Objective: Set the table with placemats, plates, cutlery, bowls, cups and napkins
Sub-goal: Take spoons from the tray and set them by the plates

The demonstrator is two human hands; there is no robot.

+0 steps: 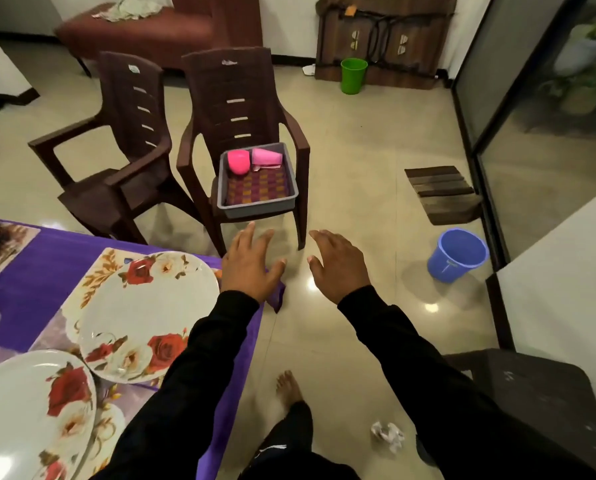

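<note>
A grey tub [258,204] sits on the seat of a brown plastic chair [230,95] ahead of me. Inside lie two pink cups [238,161] on their sides and a folded purple-and-orange checked cloth [260,187]. My left hand [249,263] and my right hand [338,265] are stretched out in front of me, fingers spread, holding nothing, a short way before the tub. At the left, the table with a purple cloth [30,292] carries floral placemats [107,268] with white rose-patterned plates [144,317] on them.
A second brown chair [116,140] stands left of the first. On the tiled floor are a blue bucket [457,254], a green bin [353,76], a dark doormat [441,194] and a crumpled paper [388,436]. A dark stool [538,403] is at lower right.
</note>
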